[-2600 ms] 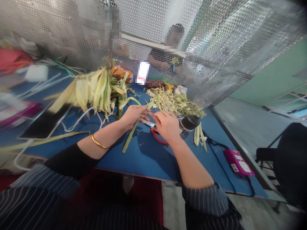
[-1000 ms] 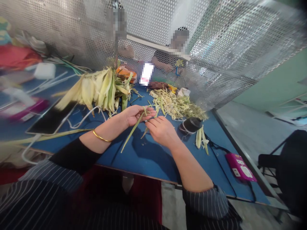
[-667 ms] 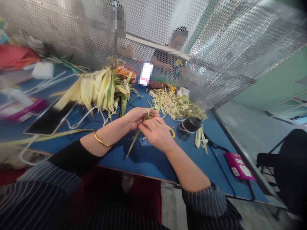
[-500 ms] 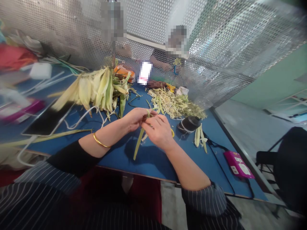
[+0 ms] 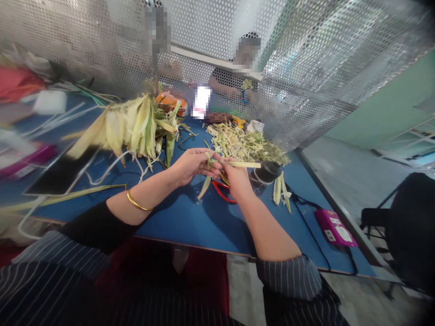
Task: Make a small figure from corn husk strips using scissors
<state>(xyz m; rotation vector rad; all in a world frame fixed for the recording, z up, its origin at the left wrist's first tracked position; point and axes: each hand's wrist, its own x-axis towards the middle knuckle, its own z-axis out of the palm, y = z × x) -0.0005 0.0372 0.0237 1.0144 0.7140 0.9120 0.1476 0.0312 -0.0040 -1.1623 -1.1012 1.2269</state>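
My left hand point(image 5: 194, 166) pinches a small green knot of corn husk point(image 5: 210, 160) between thumb and fingers, over the middle of the blue table. Close against it, my right hand point(image 5: 239, 180) grips a pale husk strip point(image 5: 248, 165), whose free end sticks out to the right. Where the strip meets the knot is hidden by the fingers. Another husk piece point(image 5: 204, 187) hangs or lies just below the hands; I cannot tell which. Under my right hand lie red-handled scissors point(image 5: 223, 193), partly covered by it.
A bunch of corn husks point(image 5: 136, 124) lies left, beside a dark-screened tablet point(image 5: 56, 176) and white cable. Behind my hands are husk scraps point(image 5: 234, 140) and a lit phone point(image 5: 201, 102). A black thread spool point(image 5: 267, 172) and purple packet point(image 5: 335, 227) stand right. A person sits behind the perforated screen point(image 5: 207, 27).
The husk strip that hung down between my hands now points right from my right hand. My right hand has turned, and the red scissor handles have come into view.
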